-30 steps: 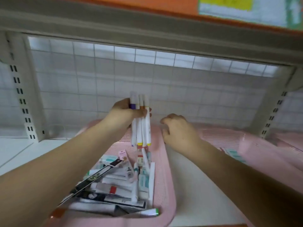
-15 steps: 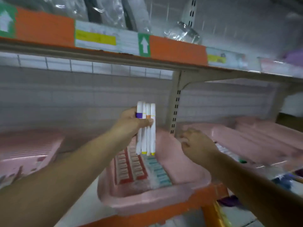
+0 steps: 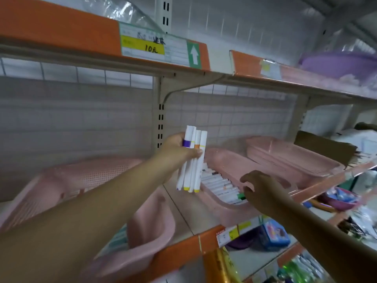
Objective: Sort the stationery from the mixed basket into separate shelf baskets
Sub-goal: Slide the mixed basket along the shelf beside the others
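My left hand (image 3: 177,149) grips four markers (image 3: 192,166), not yet deposited. The right basket (image 3: 228,162) already holds stored markers (image 3: 216,180). I cannot tell what my right hand (image 3: 263,188) holds, if anything.

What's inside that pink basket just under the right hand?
In the pink basket: white markers side by side, one green-capped marker. The right hand hides the row's near end; the marker bundle held by the left hand covers the far end.

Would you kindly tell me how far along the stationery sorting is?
Done: a pink basket holds a row of markers. In hand: the left hand grips four more markers beside it, right hand near its rim. Left: setting these down; the mixed basket's contents aren't visible.
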`<action>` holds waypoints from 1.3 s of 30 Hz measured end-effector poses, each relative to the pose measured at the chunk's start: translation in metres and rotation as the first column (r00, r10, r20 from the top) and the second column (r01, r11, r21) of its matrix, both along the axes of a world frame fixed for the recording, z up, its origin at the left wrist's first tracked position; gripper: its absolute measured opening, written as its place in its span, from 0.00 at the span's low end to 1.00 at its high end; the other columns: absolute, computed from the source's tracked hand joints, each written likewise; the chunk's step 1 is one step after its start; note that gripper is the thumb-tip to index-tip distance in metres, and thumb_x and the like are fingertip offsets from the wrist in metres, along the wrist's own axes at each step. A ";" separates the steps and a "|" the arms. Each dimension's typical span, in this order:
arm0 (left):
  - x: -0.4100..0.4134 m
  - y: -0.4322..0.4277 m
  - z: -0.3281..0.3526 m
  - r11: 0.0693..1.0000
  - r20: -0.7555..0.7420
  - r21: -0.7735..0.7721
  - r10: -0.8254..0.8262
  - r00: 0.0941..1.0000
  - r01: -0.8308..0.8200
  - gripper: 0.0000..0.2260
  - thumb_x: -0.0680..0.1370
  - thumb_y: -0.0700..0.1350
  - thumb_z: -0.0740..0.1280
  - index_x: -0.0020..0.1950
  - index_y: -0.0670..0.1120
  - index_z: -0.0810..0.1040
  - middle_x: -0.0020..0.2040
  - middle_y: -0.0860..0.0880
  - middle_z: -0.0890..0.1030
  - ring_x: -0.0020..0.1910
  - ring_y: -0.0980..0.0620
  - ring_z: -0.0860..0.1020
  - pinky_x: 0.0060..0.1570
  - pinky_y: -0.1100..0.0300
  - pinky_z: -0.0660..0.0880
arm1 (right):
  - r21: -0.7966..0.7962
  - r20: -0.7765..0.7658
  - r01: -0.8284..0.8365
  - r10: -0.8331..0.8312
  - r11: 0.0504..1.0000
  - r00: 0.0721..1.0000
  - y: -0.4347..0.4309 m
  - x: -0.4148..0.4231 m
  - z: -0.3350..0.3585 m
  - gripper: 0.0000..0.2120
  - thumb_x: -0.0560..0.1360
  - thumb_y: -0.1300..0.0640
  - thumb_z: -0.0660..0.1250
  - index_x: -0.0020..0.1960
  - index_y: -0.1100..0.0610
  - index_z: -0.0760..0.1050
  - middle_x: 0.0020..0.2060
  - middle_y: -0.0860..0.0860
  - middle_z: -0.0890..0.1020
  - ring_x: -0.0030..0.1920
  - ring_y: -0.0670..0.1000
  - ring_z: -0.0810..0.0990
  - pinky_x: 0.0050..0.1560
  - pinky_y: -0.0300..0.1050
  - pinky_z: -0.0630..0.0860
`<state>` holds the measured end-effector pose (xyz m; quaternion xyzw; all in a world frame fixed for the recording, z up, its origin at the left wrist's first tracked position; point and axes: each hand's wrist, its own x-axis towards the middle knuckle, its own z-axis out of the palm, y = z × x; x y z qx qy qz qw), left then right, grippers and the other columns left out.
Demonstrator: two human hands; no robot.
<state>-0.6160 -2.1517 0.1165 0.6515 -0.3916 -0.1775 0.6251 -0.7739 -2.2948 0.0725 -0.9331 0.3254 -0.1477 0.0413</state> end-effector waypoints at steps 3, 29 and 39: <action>0.004 -0.026 0.004 1.000 0.048 0.015 -0.012 0.999 0.011 0.07 0.75 0.35 0.68 0.47 0.48 0.76 0.41 0.51 0.79 0.41 0.53 0.79 0.40 0.63 0.75 | 0.023 0.007 0.045 -0.045 0.999 0.999 -0.022 -0.002 -0.003 0.16 0.77 0.59 0.60 0.64 0.55 0.72 0.63 0.51 0.74 0.59 0.50 0.74 0.51 0.38 0.68; 0.028 -0.190 -0.066 0.662 0.606 0.711 -0.408 0.683 -0.237 0.05 0.73 0.39 0.68 0.49 0.42 0.77 0.45 0.45 0.76 0.44 0.50 0.72 0.34 0.61 0.61 | 0.147 -0.210 -0.376 0.400 0.915 0.892 -0.179 0.077 -0.013 0.15 0.78 0.59 0.60 0.62 0.56 0.76 0.61 0.51 0.77 0.60 0.49 0.73 0.53 0.35 0.65; 0.033 -0.187 -0.083 0.726 0.634 0.637 -0.304 0.711 -0.258 0.02 0.75 0.40 0.68 0.46 0.42 0.77 0.38 0.49 0.73 0.41 0.50 0.70 0.31 0.66 0.63 | 0.111 -0.215 -0.396 0.411 0.912 0.886 -0.197 0.097 -0.038 0.13 0.74 0.58 0.59 0.54 0.50 0.79 0.55 0.48 0.80 0.56 0.51 0.76 0.60 0.46 0.71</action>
